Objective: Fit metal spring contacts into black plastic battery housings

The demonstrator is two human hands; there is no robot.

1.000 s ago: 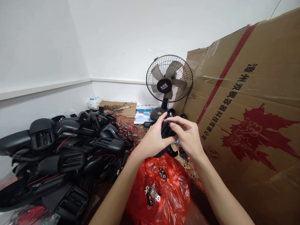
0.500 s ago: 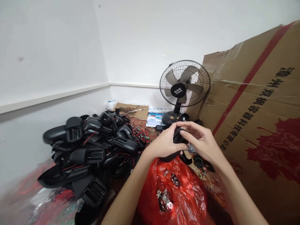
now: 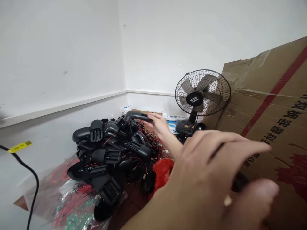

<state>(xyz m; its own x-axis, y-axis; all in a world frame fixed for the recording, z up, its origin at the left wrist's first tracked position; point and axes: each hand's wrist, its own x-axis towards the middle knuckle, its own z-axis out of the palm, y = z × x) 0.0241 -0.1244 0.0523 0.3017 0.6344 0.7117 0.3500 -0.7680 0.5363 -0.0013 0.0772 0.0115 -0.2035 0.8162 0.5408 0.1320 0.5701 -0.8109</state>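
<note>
One black plastic shell [image 3: 136, 115] sits over the far edge of the heap of shells [image 3: 112, 156]; I can't tell whether they touch. I'd keep a firm pinch on its end and hold it level, clear of the loose wires [image 3: 155, 140]. My right hand [image 3: 159, 124] is closed around that end. My left hand [image 3: 206, 159], near the red bag [image 3: 163, 172], is fairly wide, thumb apart from fingers, gripping nothing I can see.

Right hand [image 3: 160, 126] is stretched way out, fingers closed, forearm half hidden; left hand [image 3: 206, 166] is held super close, thumb spread, kinda blurry.
</note>
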